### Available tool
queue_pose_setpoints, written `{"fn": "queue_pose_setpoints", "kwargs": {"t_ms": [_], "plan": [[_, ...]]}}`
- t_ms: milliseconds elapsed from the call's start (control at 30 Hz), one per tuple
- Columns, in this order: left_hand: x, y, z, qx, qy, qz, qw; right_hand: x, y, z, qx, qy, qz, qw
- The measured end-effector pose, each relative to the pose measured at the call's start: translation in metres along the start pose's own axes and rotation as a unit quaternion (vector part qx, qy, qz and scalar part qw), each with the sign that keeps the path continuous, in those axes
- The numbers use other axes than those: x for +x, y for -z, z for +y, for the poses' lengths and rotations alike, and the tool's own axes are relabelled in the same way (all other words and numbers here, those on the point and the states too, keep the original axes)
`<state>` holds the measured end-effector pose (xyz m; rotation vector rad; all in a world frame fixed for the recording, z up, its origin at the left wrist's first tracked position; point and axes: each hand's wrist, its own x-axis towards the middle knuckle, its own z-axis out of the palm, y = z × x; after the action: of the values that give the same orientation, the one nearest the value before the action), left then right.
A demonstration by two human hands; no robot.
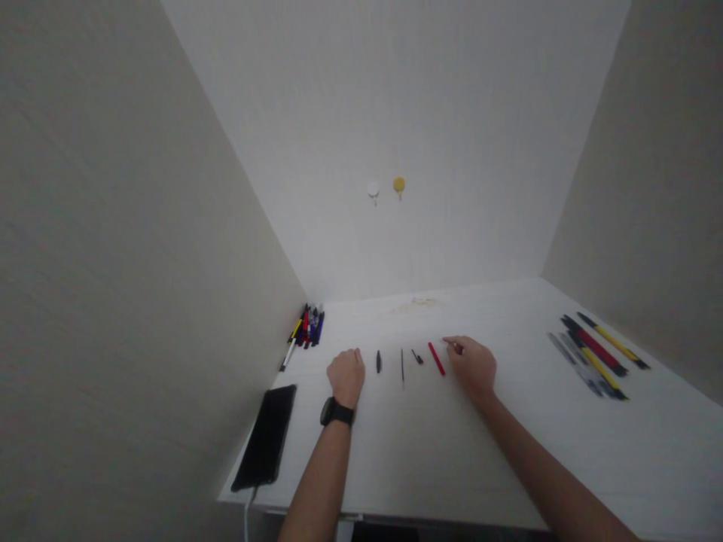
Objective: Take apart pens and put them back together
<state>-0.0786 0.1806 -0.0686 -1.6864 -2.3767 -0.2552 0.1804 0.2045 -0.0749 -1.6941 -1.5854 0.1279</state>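
Pen parts lie in a loose row on the white table (429, 452) between my hands. My left hand (346, 374), with a black watch (337, 412) on its wrist, rests as a closed fist left of a short black pen piece (378, 362). Then come a thin pen refill (402, 367), a small black clip piece (417, 357) and a red pen barrel (437, 359). Just right of the barrel, my right hand (473, 369) is closed in a pinch near the tabletop. Whatever is between its fingertips is too small to make out.
Several assorted pens (309, 326) are bunched by the left wall. A black phone or tablet (265, 436) with a white cable (248, 512) lies at the left edge. Several yellow, red and grey pens (596, 354) lie at right. White (373, 191) and yellow (399, 185) hooks are on the back wall.
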Motion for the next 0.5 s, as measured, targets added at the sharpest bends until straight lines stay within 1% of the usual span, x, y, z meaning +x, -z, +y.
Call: {"fn": "queue_pose_setpoints", "kwargs": {"t_ms": [200,400,500], "plan": [[-0.0003,0.0008,0.0003,0.001,-0.003,0.005,1.0,-0.0014,0.0005,0.0037,-0.005,-0.002,0.032,0.999],[-0.0011,0.0032,0.0009,-0.002,-0.001,0.001,1.0,-0.0019,0.0029,0.0003,0.019,0.0,0.04,0.999],[-0.0008,0.0025,0.0007,0.004,0.0,0.001,1.0,-0.0018,0.002,0.0,0.029,-0.011,0.044,0.999]]}}
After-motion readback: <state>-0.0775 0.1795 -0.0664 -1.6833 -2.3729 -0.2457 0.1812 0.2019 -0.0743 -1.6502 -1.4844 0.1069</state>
